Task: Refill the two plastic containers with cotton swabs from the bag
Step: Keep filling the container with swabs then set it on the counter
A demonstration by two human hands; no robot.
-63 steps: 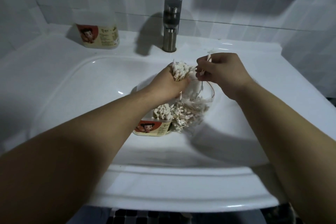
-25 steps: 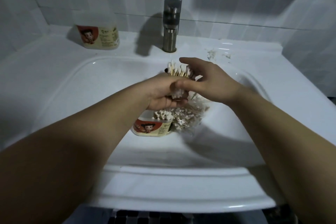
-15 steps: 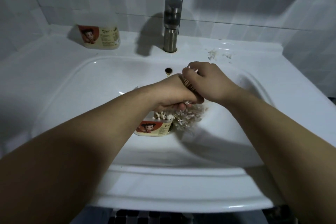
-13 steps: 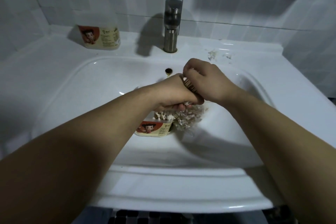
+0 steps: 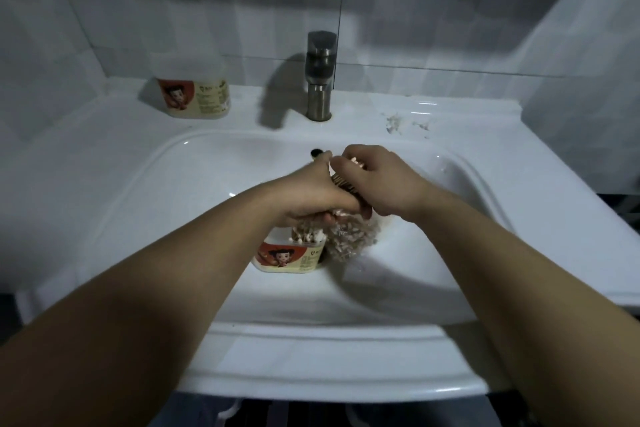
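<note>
An open plastic container [image 5: 289, 257] with a red cartoon label stands in the sink basin, white swab tips showing at its mouth. Directly above it my left hand [image 5: 311, 196] grips a bundle of cotton swabs [image 5: 346, 184], its lower end over the container mouth. My right hand [image 5: 374, 180] curls over the bundle's upper end, fingers on the swab tips. The clear bag of swabs [image 5: 353, 241] lies right of the container, partly hidden under my hands. A second container [image 5: 195, 95], lidded, stands on the back left ledge.
The white sink [image 5: 173, 184] fills the view, with a metal faucet [image 5: 320, 76] at the back centre and an overflow hole [image 5: 316, 151] beyond my hands. A few loose swabs [image 5: 394, 123] lie on the back right ledge. Tiled walls close in behind and right.
Both hands came down with the swab bundle from above the basin to just over the open container. My right hand moved from the bag to the top of the bundle.
</note>
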